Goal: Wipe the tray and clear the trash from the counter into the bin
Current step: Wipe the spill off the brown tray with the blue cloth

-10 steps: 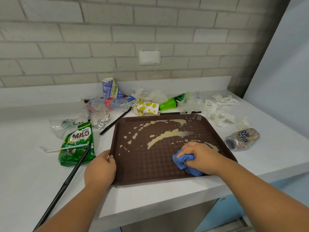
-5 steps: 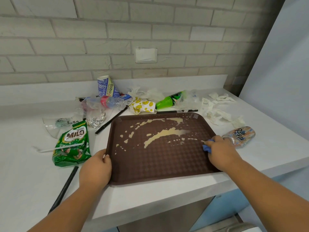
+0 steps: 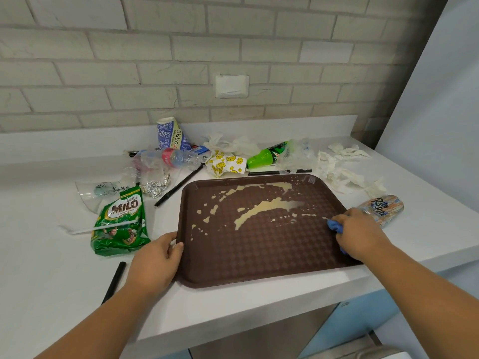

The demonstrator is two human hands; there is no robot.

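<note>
Head view shows the brown tray [image 3: 259, 255] flat at the front edge of the white counter [image 3: 51, 268], its far half streaked with a pale spill [image 3: 261, 207]. The right hand [image 3: 360, 234] curls its fingers round a bunched blue cloth [image 3: 334, 225], pressing it on the tray's right side beside the spill's thin tail; the left hand [image 3: 155, 260] grips the left rim, steadying it. Wiping looks to be the step in hand, with most of the spill left. The next move calls for a leftward sweep through the streak. Trash lies around: a Milo packet [image 3: 120, 224], a dented can [image 3: 383, 207], crumpled tissues [image 3: 344, 174]; no bin shows
</note>
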